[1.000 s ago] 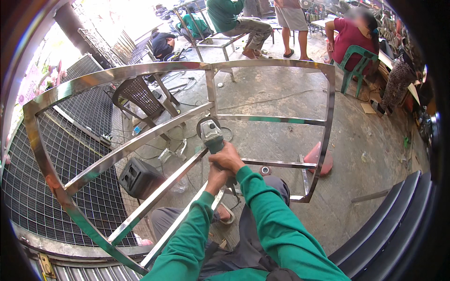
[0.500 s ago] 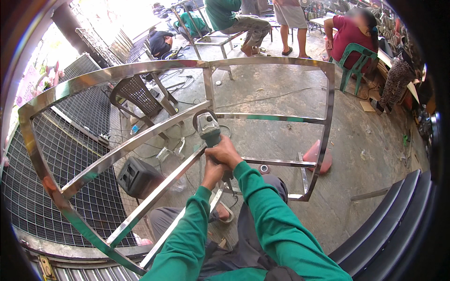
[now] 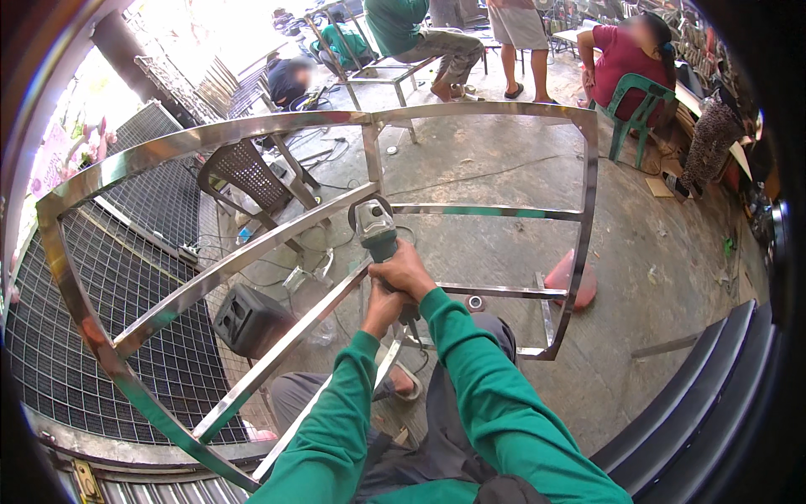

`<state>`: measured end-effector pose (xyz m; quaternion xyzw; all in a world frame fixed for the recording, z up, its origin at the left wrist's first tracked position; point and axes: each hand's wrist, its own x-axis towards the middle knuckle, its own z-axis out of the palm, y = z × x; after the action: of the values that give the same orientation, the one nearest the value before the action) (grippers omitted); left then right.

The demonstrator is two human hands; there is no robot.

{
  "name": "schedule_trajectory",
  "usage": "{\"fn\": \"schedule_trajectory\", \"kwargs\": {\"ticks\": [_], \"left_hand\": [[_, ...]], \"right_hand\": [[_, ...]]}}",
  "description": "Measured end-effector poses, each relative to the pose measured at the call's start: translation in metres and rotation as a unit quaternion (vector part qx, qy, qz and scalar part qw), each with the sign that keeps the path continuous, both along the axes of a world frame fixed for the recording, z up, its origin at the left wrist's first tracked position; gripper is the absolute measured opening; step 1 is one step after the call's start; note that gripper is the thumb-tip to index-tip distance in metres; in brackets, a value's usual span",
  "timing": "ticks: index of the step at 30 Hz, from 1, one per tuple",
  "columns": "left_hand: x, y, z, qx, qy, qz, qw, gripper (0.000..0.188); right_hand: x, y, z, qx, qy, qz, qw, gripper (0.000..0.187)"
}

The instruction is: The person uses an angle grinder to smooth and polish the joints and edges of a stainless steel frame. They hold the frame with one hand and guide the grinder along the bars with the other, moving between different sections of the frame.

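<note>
Both my hands are wrapped round the body of an angle grinder [image 3: 375,225], which points away from me. My right hand [image 3: 405,270] grips it just behind the metal head, and my left hand [image 3: 382,307] closes round it nearer to me. The grinder's disc end lies at a shiny metal frame [image 3: 277,229] of square tubing, close to where the crossbars meet the middle upright. Whether the disc touches the metal, I cannot tell. The frame stands before me, with several crossbars running to both sides.
A black box-shaped case [image 3: 248,320] and a brown perforated chair [image 3: 250,176] stand beyond the frame. Black mesh panels [image 3: 126,336] are on the left, a dark slatted bench [image 3: 697,412] at lower right. Cables [image 3: 478,175] cross the floor. Several people are farther back, one on a green chair [image 3: 636,105].
Almost nothing differs. The grinder and both hands keep their place on the frame, while the view has shifted very slightly. A person at the far left back has lifted their head.
</note>
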<state>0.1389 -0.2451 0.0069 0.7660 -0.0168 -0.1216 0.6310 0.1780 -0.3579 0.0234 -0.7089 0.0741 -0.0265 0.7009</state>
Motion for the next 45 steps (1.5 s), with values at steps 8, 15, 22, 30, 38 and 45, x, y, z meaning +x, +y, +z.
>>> {"fn": "schedule_trajectory", "kwargs": {"ticks": [8, 15, 22, 30, 38, 45], "left_hand": [[0.006, 0.004, -0.006, 0.004, 0.026, -0.005, 1.0, 0.085], [0.007, 0.003, -0.008, 0.03, 0.022, -0.023, 0.999, 0.081], [0.004, 0.0, -0.005, -0.001, 0.021, 0.018, 1.0, 0.075], [-0.001, -0.003, 0.0, 0.0, 0.026, 0.008, 1.0, 0.069], [-0.001, 0.0, -0.011, 0.017, -0.019, 0.019, 1.0, 0.06], [0.01, 0.006, -0.027, 0.007, -0.002, -0.008, 1.0, 0.058]], "right_hand": [[-0.008, 0.002, 0.014, -0.096, 0.02, -0.008, 0.995, 0.067], [-0.003, -0.002, 0.01, -0.085, 0.017, 0.018, 0.996, 0.069], [-0.003, 0.002, 0.009, -0.109, 0.012, 0.01, 0.994, 0.067], [-0.006, 0.0, 0.007, -0.126, 0.016, 0.015, 0.992, 0.064], [0.0, 0.002, -0.006, -0.034, 0.017, 0.026, 0.999, 0.068], [-0.002, 0.003, -0.004, -0.123, 0.032, -0.004, 0.992, 0.069]]}}
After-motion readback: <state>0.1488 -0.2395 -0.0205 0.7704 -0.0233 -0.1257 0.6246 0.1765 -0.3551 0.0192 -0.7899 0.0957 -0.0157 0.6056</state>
